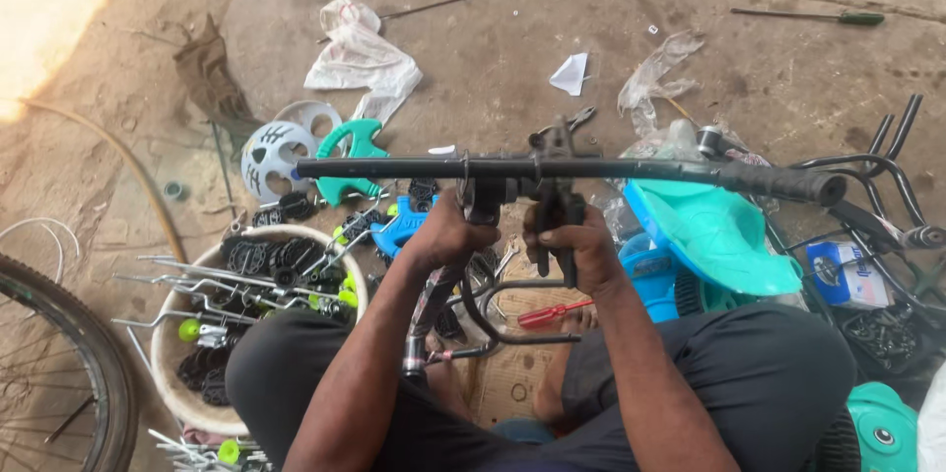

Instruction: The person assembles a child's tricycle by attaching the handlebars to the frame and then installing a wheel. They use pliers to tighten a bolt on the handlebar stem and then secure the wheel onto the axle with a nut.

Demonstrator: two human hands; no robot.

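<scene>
Knees [325, 373] in dark trousers fill the bottom edge, partly cut off. Just above them, the left hand [448, 236] has its fingers clenched round the stem [434, 304]. The right hand [581, 250] fingers grip a dark tool [557, 211]; its tip is hard to make out. Across both fingertips runs the handlebar [611, 169]. Left of the fingers sits a bowl [172, 373] of parts, half hidden by the knee.

We see a bare concrete floor [473, 48] carrying everything. On it, far off, lie a crumpled plastic bag [360, 58], a white paper scrap [571, 73] and a green-handled screwdriver [810, 16]. Nearer left sits a white basin [172, 373] of parts; a red-handled screwdriver [552, 313] lies near the middle.
</scene>
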